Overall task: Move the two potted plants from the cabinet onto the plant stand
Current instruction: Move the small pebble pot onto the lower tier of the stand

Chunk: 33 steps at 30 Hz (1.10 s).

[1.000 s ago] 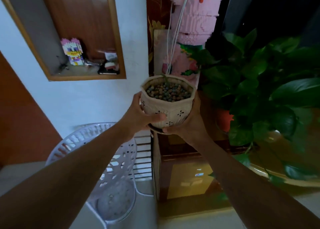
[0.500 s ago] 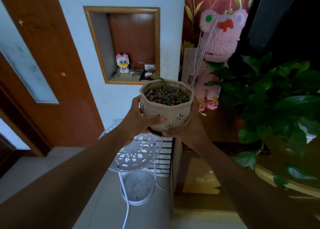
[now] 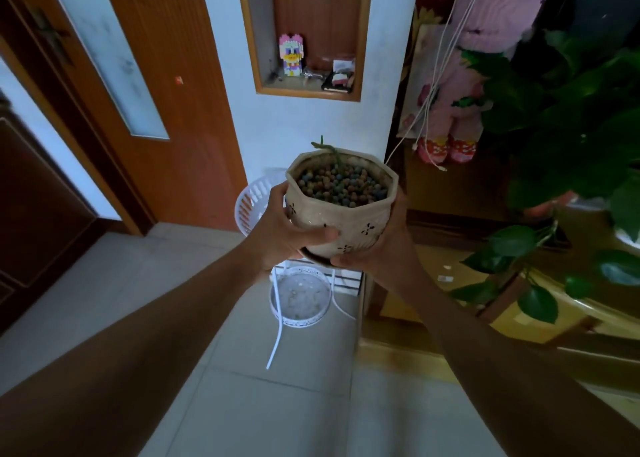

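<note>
We see a wall niche [image 3: 304, 34] holding a pink block-built duck figure [image 3: 292, 55] at its left and small clutter to that figure's right; left of the niche stands a wooden door [image 3: 166, 86], right of it a pink plush toy [image 3: 460, 86].

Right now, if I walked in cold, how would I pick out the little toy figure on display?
Find the wood-framed niche set into the pale wall, right of the brown door. On its shelf, at the left, stands a blocky brick-built duck figure. It is the only upright, pink, white and yellow thing there; the dark clutter beside it lies low.
</note>
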Each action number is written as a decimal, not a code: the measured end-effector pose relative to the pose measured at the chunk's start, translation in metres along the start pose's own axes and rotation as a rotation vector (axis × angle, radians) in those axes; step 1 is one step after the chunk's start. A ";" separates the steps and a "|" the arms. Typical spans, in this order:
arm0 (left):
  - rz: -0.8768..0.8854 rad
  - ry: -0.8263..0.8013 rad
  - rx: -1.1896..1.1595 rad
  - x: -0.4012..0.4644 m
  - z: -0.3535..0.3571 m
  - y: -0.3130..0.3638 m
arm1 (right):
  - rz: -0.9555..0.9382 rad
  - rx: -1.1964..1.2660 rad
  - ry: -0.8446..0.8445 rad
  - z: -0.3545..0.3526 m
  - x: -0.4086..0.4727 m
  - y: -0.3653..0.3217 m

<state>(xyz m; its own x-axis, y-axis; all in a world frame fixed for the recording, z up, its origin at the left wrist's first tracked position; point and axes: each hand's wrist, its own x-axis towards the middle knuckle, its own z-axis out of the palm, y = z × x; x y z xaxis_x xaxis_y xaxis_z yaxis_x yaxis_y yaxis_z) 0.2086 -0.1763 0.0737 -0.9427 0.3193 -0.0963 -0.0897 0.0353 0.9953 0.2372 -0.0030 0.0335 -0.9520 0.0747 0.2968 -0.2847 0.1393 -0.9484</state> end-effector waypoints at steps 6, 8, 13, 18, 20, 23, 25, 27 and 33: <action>-0.065 0.055 -0.023 -0.006 0.031 -0.050 | 0.029 -0.039 -0.053 -0.024 -0.024 0.046; -0.088 0.070 -0.022 -0.006 0.043 -0.069 | 0.039 -0.088 -0.046 -0.032 -0.031 0.059; -0.153 0.091 -0.039 -0.003 0.058 -0.119 | 0.066 -0.152 -0.082 -0.045 -0.047 0.101; -0.237 0.069 -0.068 0.003 0.051 -0.167 | 0.129 -0.182 -0.111 -0.036 -0.060 0.148; -0.256 0.060 -0.059 0.007 0.044 -0.185 | 0.157 -0.201 -0.112 -0.029 -0.064 0.165; -0.282 0.035 -0.056 0.016 0.036 -0.210 | 0.184 -0.196 -0.117 -0.020 -0.067 0.192; -0.287 0.019 -0.052 0.023 0.031 -0.224 | 0.190 -0.216 -0.110 -0.014 -0.067 0.207; -0.296 0.005 -0.041 0.030 0.029 -0.238 | 0.202 -0.224 -0.098 -0.010 -0.069 0.225; -0.323 0.011 -0.053 0.050 0.034 -0.293 | 0.221 -0.201 -0.133 -0.012 -0.070 0.285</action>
<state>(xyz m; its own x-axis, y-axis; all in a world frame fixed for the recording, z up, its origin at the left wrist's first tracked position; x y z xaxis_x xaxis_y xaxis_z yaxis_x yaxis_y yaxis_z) 0.1985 -0.1386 -0.2231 -0.8659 0.2897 -0.4078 -0.4015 0.0836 0.9120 0.2243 0.0432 -0.2568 -0.9984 -0.0025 0.0565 -0.0542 0.3269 -0.9435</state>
